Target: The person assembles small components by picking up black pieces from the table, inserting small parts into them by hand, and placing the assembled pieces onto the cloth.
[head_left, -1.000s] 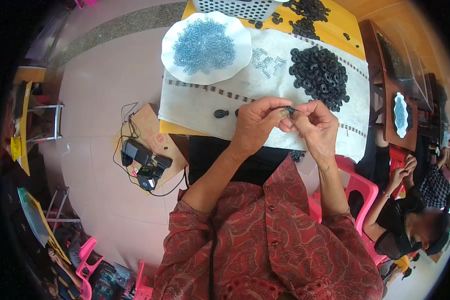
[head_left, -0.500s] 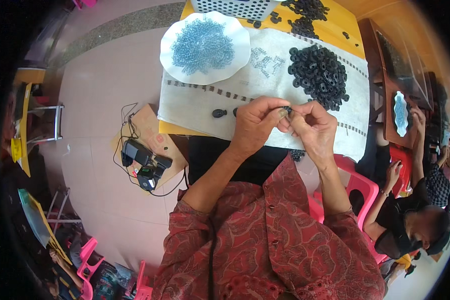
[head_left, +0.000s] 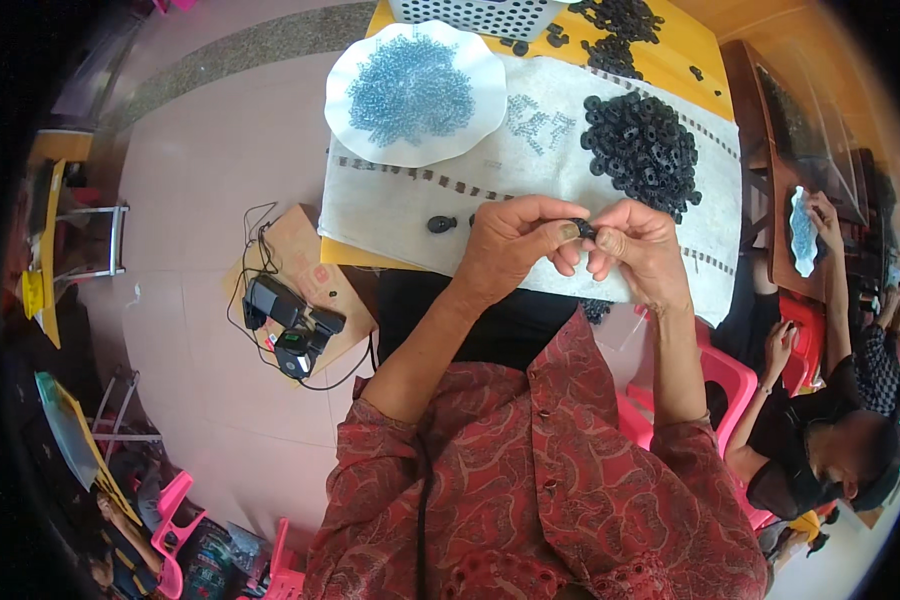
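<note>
Both hands meet over the front part of a white cloth (head_left: 390, 215). My left hand (head_left: 515, 245) pinches a small black plastic part (head_left: 585, 229) between thumb and forefinger. From the other side, my right hand (head_left: 642, 248) grips the same part with its fingertips, which cover much of it. Left of the left hand lies another black part (head_left: 441, 224), rounded with a narrow end; one more shows only partly beside the wrist. Beyond the right hand is a heap of black ring-shaped parts (head_left: 642, 150). Small metal springs (head_left: 540, 122) lie scattered near the heap.
A white scalloped plate (head_left: 485, 110) holds many small springs at the back left. Behind it stands a white perforated basket (head_left: 470, 14). More black pieces (head_left: 615, 35) lie on the yellow tabletop. A cardboard box (head_left: 315, 265) with black devices is on the left; a co-worker (head_left: 820, 440) sits at right.
My right hand has turned and its fingers have shifted on the black part. Both hands stay close together. At right, the co-worker's far hand has moved toward the plate there.
</note>
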